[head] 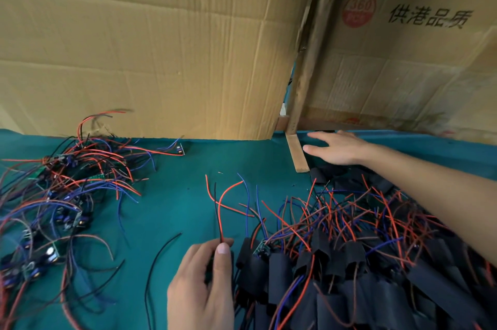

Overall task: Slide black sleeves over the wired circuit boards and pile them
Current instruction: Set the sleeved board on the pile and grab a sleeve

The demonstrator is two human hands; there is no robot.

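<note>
Sleeved boards [336, 270] lie piled at bench [174, 195] right. Left hand [204, 284] pinches 1 board's wires [219, 216]. Right hand [338, 148] spread flat, holding nothing, above loose sleeves [344, 176].

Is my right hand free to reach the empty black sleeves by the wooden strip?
Probably yes: the right hand is open and hovers just beyond the empty black sleeves, nothing between them.
</note>
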